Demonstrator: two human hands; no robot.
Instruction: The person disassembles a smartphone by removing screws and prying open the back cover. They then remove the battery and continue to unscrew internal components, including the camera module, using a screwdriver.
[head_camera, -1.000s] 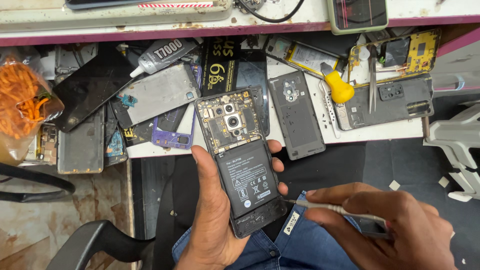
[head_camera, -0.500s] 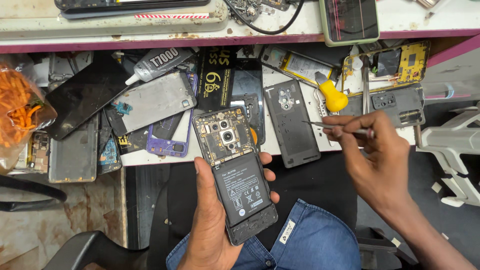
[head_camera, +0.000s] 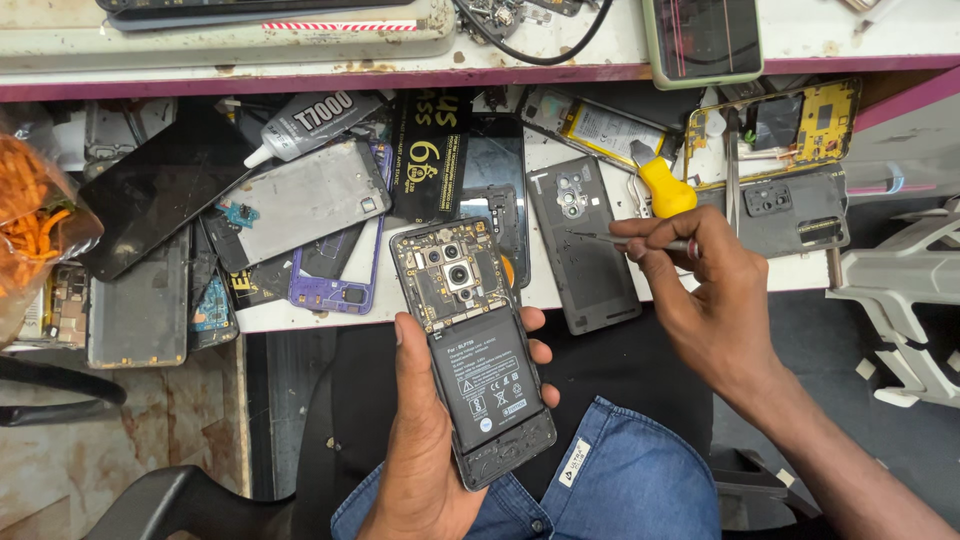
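While in hands (head_camera: 425, 440), one phone (head_camera: 470, 340), one tweezers (head_camera: 625, 240).

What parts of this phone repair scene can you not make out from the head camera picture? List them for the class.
- Head view: the slim metal tool is partly hidden; the right hand covers its rear end.
- Head view: the back side of the opened black smartphone is hidden by the left hand.
- Head view: the green-cased phone is cut off by the top edge.
- Head view: the orange bag is cut off by the left edge.

White-labelled black battery (head_camera: 490, 385); grey glue tube (head_camera: 310, 122); cracked green-edged screen (head_camera: 703, 38).
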